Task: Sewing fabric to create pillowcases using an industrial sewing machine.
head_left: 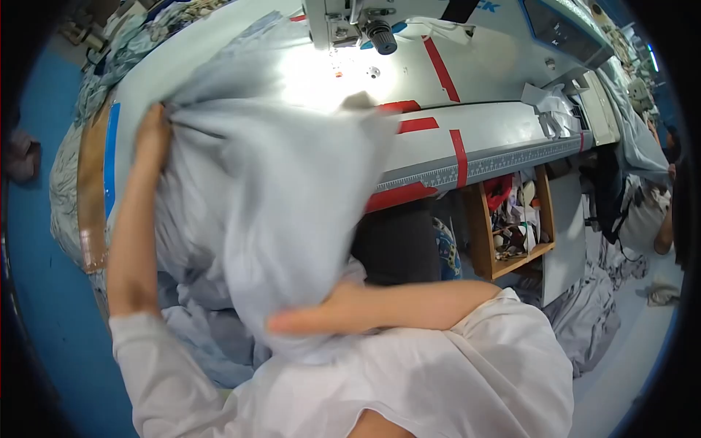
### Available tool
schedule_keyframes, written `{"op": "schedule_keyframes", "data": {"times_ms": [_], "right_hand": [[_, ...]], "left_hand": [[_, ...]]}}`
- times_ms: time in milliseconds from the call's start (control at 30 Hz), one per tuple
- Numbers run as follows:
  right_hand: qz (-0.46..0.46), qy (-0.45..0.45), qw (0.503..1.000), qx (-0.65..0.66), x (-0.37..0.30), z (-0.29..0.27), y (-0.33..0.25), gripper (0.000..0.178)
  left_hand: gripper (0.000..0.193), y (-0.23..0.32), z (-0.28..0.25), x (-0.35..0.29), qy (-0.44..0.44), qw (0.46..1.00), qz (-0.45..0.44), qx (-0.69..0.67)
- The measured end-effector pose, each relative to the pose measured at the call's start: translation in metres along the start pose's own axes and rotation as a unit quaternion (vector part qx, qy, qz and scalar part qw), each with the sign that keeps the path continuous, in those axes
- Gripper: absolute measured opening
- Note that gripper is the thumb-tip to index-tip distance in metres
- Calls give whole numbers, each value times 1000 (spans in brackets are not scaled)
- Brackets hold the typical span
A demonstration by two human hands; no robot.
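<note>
A large light grey piece of fabric (270, 175) spreads across the left half of the sewing table and hangs over its front edge to my lap, partly smeared by motion. My left hand (155, 131) is closed on its far left edge, where creases fan out. Low in front of my body, my right hand (321, 314) lies against the hanging part. Blur and cloth hide most of its fingers, so its grip cannot be told. Above the fabric, the sewing machine's head (358, 25) stands over the brightly lit needle area.
Red tape strips (441, 69) mark the machine bed, and a ruler strip (482, 167) runs along the front edge. An open wooden drawer (544, 252) holds small items below. Crumpled white scraps (556, 109) lie at the right. Piled cloth (588, 328) lies low right; another person's hand (672, 170) shows far right.
</note>
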State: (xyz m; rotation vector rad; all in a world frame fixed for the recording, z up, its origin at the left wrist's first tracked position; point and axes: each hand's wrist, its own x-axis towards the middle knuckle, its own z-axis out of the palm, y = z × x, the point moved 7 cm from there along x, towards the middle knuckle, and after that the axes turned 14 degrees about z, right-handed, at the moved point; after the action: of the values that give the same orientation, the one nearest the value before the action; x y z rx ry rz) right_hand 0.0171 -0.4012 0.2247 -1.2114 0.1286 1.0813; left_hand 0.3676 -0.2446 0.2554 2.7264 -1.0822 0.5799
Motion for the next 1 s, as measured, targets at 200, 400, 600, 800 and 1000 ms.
{"op": "schedule_keyframes", "data": {"times_ms": [200,400,600,800,1000], "right_hand": [[3,-29,990,136,57,7,75,60],[-217,117,967,-63,44,-12,71,33],[-253,151,875,-385,20,-5,87,40],[-265,505,795,-206,-104,-136,118,21],[146,836,525,60,-283,-285,344,20]], "left_hand": [[37,-54,70,83,-82,996,-1,-34],[60,184,-67,-17,31,908,56,-413],[78,288,-28,-104,-78,959,125,-244],[74,268,-17,-119,-64,977,159,-128],[72,280,-18,-119,-53,974,194,-104]]}}
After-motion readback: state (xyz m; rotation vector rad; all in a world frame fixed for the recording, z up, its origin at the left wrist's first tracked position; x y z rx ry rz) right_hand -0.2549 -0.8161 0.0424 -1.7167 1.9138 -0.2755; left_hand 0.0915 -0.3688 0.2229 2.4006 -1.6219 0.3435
